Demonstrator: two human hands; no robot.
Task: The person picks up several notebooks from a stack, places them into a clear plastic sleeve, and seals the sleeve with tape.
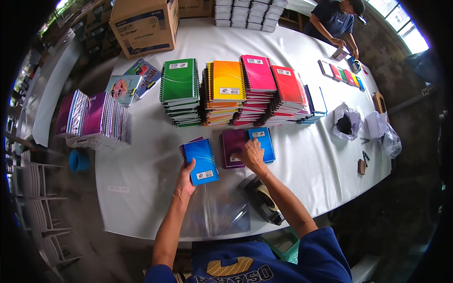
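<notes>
On the white table (141, 188), the left hand (185, 180) grips a blue spiral notebook (202, 161) by its lower edge, thumb on the cover. Just beyond, the right hand (252, 154) rests with fingers spread on a purple notebook (232, 147) beside another blue notebook (264, 141). Coloured notebook stacks (236, 92) stand behind.

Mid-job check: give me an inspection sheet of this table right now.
Surface: white table, clear plastic sleeves at near edge.
Job's things: blue notebook; purple notebook beside second blue notebook.
Clutter: coloured notebook stacks, tape dispenser, cardboard box.
Hands: left hand grips blue notebook; right hand rests on purple notebook.
Cables: nothing seen.
Surroundings: another person at far end.
</notes>
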